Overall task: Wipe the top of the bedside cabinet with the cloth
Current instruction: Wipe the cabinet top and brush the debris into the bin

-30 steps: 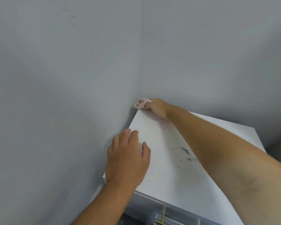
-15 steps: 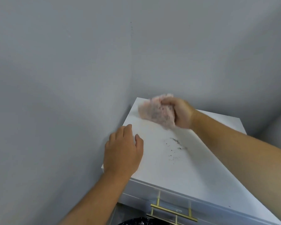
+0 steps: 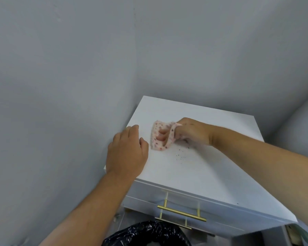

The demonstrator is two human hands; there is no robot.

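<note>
The white bedside cabinet (image 3: 199, 174) stands in a corner between two grey walls. My right hand (image 3: 192, 133) presses a pink speckled cloth (image 3: 160, 137) flat on the cabinet top, left of centre, with fingers wrapped in the cloth. Dark crumbs (image 3: 180, 156) lie scattered on the top just in front of the cloth. My left hand (image 3: 127, 153) rests palm down on the cabinet's left front edge, fingers loosely apart, holding nothing, a short gap from the cloth.
A drawer with a brass bar handle (image 3: 181, 213) faces me below the top. A black bin bag (image 3: 148, 234) sits on the floor under it. Grey walls (image 3: 60, 103) close in on the left and back.
My right hand has drawn the cloth from the far left corner toward the front across the top. The view has tipped down, revealing the drawer handle and bin bag. The left hand stayed put.
</note>
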